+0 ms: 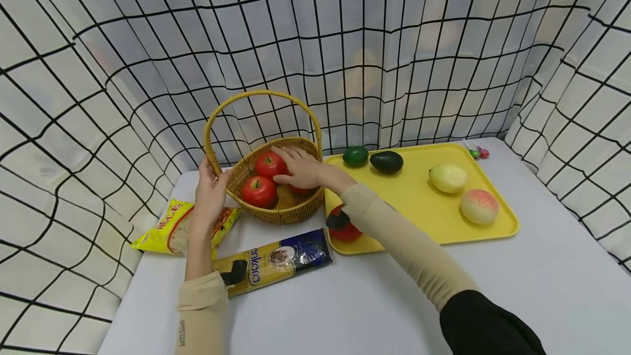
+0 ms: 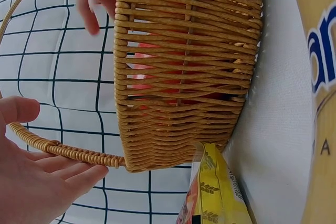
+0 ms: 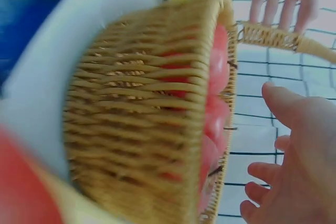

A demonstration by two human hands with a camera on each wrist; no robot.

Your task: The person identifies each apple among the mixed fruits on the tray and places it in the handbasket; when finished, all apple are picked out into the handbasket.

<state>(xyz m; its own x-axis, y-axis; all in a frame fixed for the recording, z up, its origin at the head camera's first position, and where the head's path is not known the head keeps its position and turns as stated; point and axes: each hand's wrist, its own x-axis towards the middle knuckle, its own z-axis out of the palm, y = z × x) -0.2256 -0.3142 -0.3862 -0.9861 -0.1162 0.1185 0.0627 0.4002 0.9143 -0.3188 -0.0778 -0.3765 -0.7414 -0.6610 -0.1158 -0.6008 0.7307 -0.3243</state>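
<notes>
A woven wicker basket [image 1: 281,216] with a tall arched handle [image 1: 266,92] stands at the back left of the table. Red apples [image 1: 259,192] lie inside it, one partly covered by my right hand [image 1: 302,169]. That hand is over the basket's right side, fingers extended; in the right wrist view its palm [image 3: 310,156] faces the basket with nothing in it. At the handle's left base is my left hand [image 1: 209,196]. The left wrist view shows its straight fingers [image 2: 79,177] against the handle, thumb apart from it.
A yellow tray [image 1: 409,218] at right bears a green fruit [image 1: 355,156], an avocado [image 1: 386,162], a yellow fruit [image 1: 448,177], a peach [image 1: 480,206] and a partly hidden red fruit [image 1: 347,232]. Lollipops [image 1: 480,153] lie behind it. Pasta [image 1: 291,259] and a yellow snack bag [image 1: 172,229] lie before the basket.
</notes>
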